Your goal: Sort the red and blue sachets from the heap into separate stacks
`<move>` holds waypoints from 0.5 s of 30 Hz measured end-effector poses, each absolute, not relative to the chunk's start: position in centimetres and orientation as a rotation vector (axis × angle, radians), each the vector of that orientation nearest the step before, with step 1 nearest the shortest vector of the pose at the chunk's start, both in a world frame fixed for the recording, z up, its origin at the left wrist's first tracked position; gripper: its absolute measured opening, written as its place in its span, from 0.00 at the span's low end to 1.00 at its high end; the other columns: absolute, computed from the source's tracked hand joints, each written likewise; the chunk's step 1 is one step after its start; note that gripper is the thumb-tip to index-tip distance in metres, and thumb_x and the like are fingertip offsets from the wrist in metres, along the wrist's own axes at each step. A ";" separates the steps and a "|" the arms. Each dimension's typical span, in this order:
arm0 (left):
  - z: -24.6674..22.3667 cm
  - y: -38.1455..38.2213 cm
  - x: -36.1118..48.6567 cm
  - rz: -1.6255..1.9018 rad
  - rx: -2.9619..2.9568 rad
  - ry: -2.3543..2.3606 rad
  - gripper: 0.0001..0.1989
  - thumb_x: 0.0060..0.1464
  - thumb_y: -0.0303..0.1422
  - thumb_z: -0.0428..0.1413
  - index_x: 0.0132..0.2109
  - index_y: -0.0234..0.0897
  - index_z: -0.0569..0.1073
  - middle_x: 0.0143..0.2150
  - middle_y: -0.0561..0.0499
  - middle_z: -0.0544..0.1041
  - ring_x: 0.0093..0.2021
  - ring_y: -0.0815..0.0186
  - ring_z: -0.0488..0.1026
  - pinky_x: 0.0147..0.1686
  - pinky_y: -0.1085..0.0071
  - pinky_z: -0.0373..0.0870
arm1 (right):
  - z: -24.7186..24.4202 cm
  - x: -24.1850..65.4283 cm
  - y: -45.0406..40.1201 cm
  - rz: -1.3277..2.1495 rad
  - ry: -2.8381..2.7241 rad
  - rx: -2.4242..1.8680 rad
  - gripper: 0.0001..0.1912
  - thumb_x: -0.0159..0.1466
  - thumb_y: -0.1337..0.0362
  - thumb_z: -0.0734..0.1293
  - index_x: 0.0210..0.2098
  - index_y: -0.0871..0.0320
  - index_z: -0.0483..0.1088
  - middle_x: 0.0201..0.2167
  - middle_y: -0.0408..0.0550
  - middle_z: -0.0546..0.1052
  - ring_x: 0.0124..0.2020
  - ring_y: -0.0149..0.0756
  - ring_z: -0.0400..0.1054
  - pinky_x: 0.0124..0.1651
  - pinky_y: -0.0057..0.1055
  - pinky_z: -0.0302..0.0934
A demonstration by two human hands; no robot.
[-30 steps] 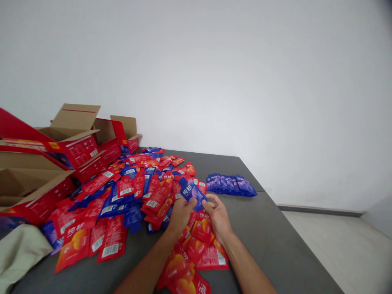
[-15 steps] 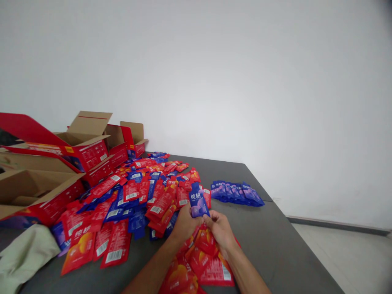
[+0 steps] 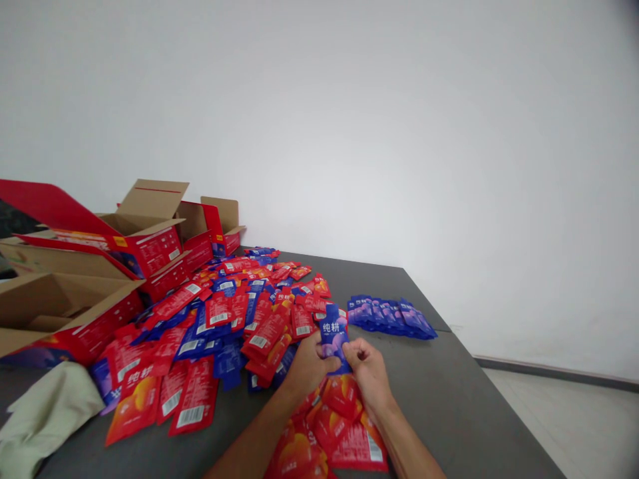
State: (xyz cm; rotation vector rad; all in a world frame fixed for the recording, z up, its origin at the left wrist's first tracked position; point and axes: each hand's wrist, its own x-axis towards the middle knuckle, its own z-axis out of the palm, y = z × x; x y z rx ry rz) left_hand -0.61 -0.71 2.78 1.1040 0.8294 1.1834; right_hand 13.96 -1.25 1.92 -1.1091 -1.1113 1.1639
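Note:
Between my two hands a blue pouch [image 3: 332, 334] with pale purple fruit on its front is held upright, its narrow top pointing away from me. My left hand [image 3: 310, 362] grips its left edge, thumb across the front. The fingers of my right hand [image 3: 366, 366] pinch its right edge. Directly below, red pouches [image 3: 332, 422] with orange fruit lie stacked between my forearms. To the right, a row of overlapping blue pouches [image 3: 389, 316] rests on the dark table [image 3: 434, 399]. A mixed heap of red and blue pouches [image 3: 219, 319] spreads to the left of my hands.
Open red cardboard boxes [image 3: 154, 251] stand along the left side, flaps up. A pale cloth [image 3: 54, 409] lies at the near left. The table's right edge drops to a light floor [image 3: 564, 419], and a white wall [image 3: 399, 133] rises behind.
My right hand has moved up along the pouch's right edge, and my left thumb now lies across its front. The view has shifted slightly.

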 end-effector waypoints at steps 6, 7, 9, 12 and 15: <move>3.3 -1.1 -0.7 1.025 1.145 0.745 0.21 0.38 0.28 0.67 0.43 0.33 0.74 0.30 0.50 0.78 0.26 0.65 0.75 0.31 0.68 0.73 | 2.4 14.1 -1.3 1.130 -1.098 -1.000 0.18 0.60 0.48 0.71 0.35 0.58 0.75 0.29 0.46 0.76 0.29 0.32 0.66 0.33 0.28 0.60; 3.3 -1.2 -0.7 1.013 1.155 0.747 0.21 0.38 0.28 0.67 0.43 0.32 0.74 0.29 0.50 0.78 0.26 0.65 0.75 0.31 0.69 0.72 | 2.3 14.1 -1.2 1.123 -1.083 -1.001 0.18 0.60 0.48 0.71 0.35 0.58 0.75 0.29 0.46 0.76 0.28 0.32 0.66 0.32 0.28 0.60; 3.1 -1.2 -0.6 1.014 1.181 0.776 0.20 0.38 0.28 0.67 0.42 0.32 0.74 0.28 0.52 0.76 0.25 0.66 0.74 0.30 0.70 0.71 | 1.9 14.0 -1.0 1.111 -1.053 -1.009 0.19 0.59 0.47 0.72 0.34 0.59 0.74 0.28 0.46 0.76 0.27 0.31 0.66 0.31 0.27 0.59; 2.7 -1.2 -0.6 1.033 1.232 0.842 0.18 0.39 0.30 0.67 0.40 0.33 0.73 0.26 0.54 0.74 0.24 0.69 0.71 0.29 0.72 0.69 | 1.3 14.1 -0.7 1.045 -1.024 -1.056 0.19 0.59 0.48 0.72 0.31 0.60 0.73 0.26 0.45 0.75 0.24 0.30 0.63 0.28 0.26 0.57; 2.4 -1.2 -0.5 1.033 1.291 0.880 0.16 0.41 0.33 0.66 0.38 0.33 0.71 0.26 0.55 0.73 0.24 0.71 0.69 0.27 0.74 0.66 | 1.2 14.1 -0.6 0.964 -1.007 -1.112 0.20 0.58 0.48 0.73 0.29 0.60 0.72 0.24 0.43 0.74 0.24 0.29 0.62 0.28 0.26 0.56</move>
